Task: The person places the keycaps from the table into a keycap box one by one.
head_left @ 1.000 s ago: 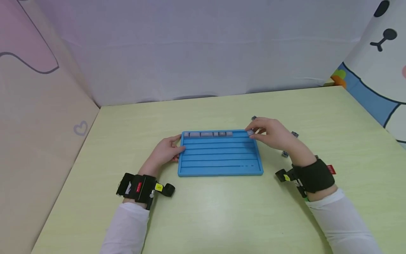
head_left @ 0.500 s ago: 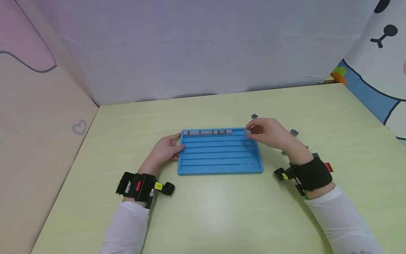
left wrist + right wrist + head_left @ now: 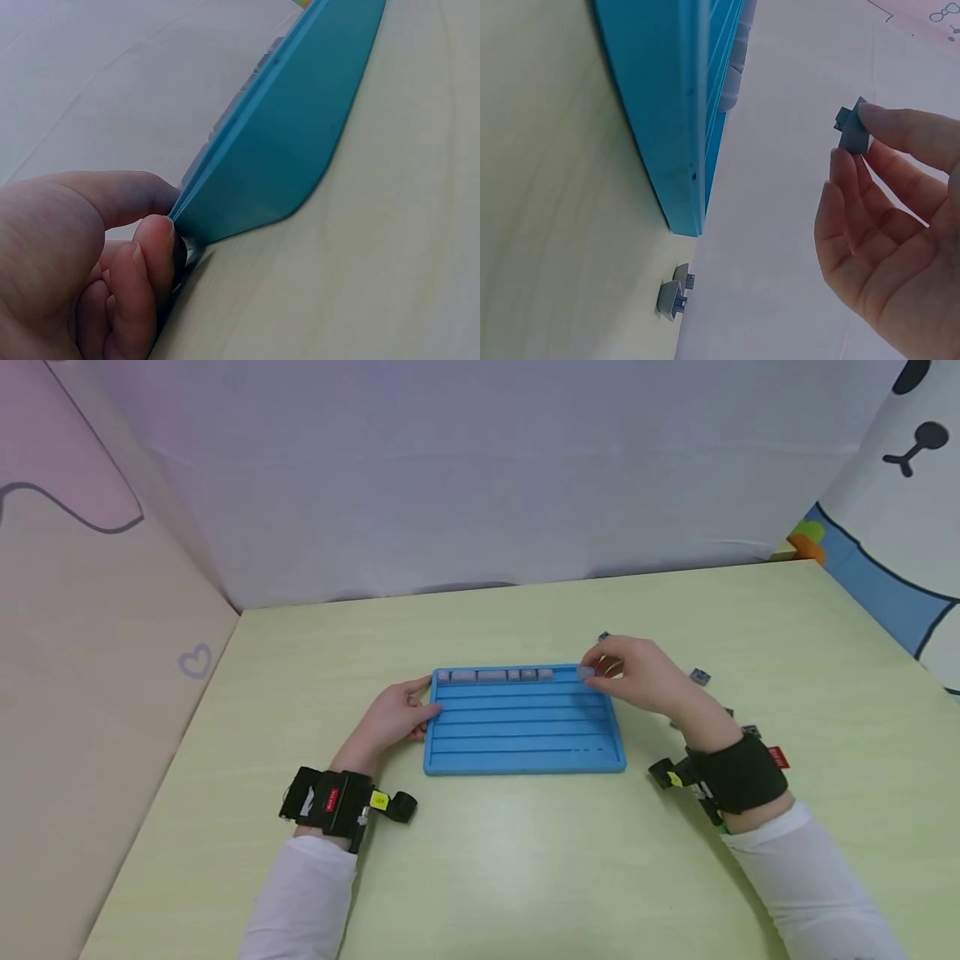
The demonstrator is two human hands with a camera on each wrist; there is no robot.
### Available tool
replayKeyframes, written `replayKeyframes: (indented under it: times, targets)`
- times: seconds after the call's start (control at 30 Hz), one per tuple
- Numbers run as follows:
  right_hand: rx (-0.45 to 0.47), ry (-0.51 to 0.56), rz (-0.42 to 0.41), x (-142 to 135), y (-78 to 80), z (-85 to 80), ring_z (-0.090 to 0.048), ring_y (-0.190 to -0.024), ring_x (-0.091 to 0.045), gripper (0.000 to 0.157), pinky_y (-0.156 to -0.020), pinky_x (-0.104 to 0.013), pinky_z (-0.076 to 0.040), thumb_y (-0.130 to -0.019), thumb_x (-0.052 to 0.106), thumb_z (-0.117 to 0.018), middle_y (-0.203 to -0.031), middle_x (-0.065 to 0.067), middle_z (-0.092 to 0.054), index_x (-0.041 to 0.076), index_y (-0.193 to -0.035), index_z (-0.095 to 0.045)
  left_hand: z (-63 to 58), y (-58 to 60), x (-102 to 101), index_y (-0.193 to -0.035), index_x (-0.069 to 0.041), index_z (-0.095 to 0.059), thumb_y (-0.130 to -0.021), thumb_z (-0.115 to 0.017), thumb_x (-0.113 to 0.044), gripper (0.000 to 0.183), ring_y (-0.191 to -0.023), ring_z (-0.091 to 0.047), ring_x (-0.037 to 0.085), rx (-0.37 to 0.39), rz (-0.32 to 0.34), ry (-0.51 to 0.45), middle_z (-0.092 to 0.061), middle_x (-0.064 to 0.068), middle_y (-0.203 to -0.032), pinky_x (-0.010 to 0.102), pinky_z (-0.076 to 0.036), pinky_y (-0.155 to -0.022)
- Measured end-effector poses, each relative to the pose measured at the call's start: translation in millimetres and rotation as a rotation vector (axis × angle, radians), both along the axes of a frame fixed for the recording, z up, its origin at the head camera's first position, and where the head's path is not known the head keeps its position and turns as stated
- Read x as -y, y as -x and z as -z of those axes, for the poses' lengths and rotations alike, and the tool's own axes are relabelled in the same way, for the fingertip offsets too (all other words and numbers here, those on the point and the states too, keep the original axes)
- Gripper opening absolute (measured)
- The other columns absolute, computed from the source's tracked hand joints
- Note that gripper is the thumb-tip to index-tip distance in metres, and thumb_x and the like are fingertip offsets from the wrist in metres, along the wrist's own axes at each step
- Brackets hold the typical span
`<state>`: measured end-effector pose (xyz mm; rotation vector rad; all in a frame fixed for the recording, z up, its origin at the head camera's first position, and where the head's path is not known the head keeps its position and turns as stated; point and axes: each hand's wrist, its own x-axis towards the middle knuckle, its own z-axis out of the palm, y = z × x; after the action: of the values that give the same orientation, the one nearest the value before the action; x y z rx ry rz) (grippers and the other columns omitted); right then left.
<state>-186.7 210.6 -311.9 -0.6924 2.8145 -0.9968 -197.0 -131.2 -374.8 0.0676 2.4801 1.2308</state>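
Note:
On the table lies a blue ridged tray (image 3: pixel 517 743), with a row of grey keycaps (image 3: pixel 492 677) along its top groove. My left hand (image 3: pixel 390 717) grips the tray's left edge, thumb over the rim; in the left wrist view the left hand (image 3: pixel 112 247) has its other fingers bent at the tray's side wall (image 3: pixel 277 135). Above the top right corner, my right hand (image 3: pixel 637 675) pinches a single keycap (image 3: pixel 586 673) between thumb and fingertips. The right wrist view has this grey keycap (image 3: pixel 855 131) clear of the tray, its stem facing left.
Loose keycaps lie to the right of the tray, one keycap (image 3: pixel 700 677) beyond the right wrist and another keycap (image 3: pixel 604 636) behind the right hand. Two stand together in the right wrist view, the nearer keycap (image 3: pixel 670 300) stem sideways. A white curtain (image 3: pixel 480 477) closes the back.
My right hand has shifted slightly left with the keycap, which has turned a little in the fingers. The left hand and tray keep their places; the head view sways slightly.

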Motion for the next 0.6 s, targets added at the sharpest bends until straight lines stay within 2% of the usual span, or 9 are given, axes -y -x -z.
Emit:
replayKeyframes:
  times: [0.27,0.5,0.6]
  targets:
    - [-0.016,-0.158,-0.034,9.7,12.6,-5.4,-0.061,-0.089,-0.028,0.017,-0.077,-0.042,-0.052,-0.087,0.005,-0.064,-0.099,-0.015,-0.065,-0.002,-0.102,-0.066,1.0,0.0,0.3,-0.148,-0.009,-0.032,-0.092,-0.061,-0.022,0.064,-0.046,-0.053,0.009,-0.01,0.005,0.01,-0.049,-0.003,-0.055,0.023,-0.048,-0.054]
    - [-0.042,-0.379,-0.11,21.8,26.1,-5.4,-0.059,-0.082,-0.025,0.016,-0.078,-0.041,-0.052,-0.087,0.006,-0.063,-0.096,-0.013,-0.066,-0.002,-0.099,-0.068,1.9,-0.2,-0.6,-0.148,-0.009,-0.032,-0.092,-0.061,-0.022,0.064,-0.047,-0.053,0.009,-0.008,0.0,0.005,-0.049,-0.003,-0.055,0.023,-0.048,-0.053]
    - [-0.048,-0.42,-0.119,24.7,30.4,-3.2,-0.06,-0.083,-0.026,0.015,-0.079,-0.042,-0.052,-0.087,0.006,-0.063,-0.096,-0.014,-0.067,-0.001,-0.097,-0.069,2.7,0.0,-1.2,-0.148,-0.01,-0.032,-0.092,-0.061,-0.022,0.064,-0.047,-0.053,0.009,-0.007,0.0,0.005,-0.049,-0.003,-0.055,0.023,-0.048,-0.053]
